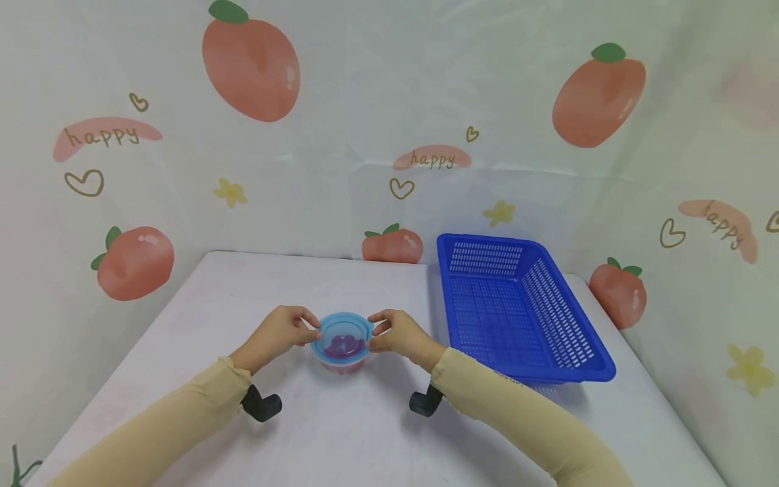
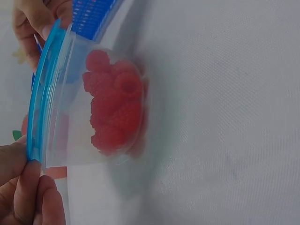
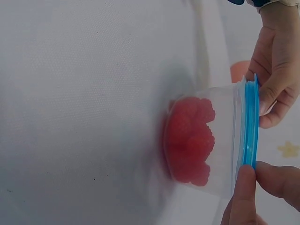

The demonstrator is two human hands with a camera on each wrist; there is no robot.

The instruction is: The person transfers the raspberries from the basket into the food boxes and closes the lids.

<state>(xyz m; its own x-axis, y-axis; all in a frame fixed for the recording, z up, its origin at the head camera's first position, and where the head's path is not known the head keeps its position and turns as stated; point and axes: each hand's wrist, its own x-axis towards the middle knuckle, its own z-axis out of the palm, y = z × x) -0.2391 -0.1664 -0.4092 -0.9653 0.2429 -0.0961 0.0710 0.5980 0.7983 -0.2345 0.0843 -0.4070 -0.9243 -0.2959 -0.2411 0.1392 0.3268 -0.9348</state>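
Note:
A clear round container (image 2: 77,108) with a blue rimmed lid (image 1: 345,331) stands on the white table in front of me. Red raspberries (image 3: 190,140) lie in its lower part and look purplish through the lid in the head view. My left hand (image 1: 281,335) pinches the left edge of the lid between thumb and fingers. On the opposite side, my right hand (image 1: 402,335) pinches the lid's right edge the same way. The lid sits on the container's rim; whether it is fully pressed down I cannot tell.
A large blue plastic basket (image 1: 535,368) with slotted walls stands on the table to the right, beyond my right forearm. Behind the white table (image 1: 255,277) hangs a pale cloth (image 1: 341,101) printed with fruit, hearts and flowers. Dark wrist-worn devices hang below both cuffs.

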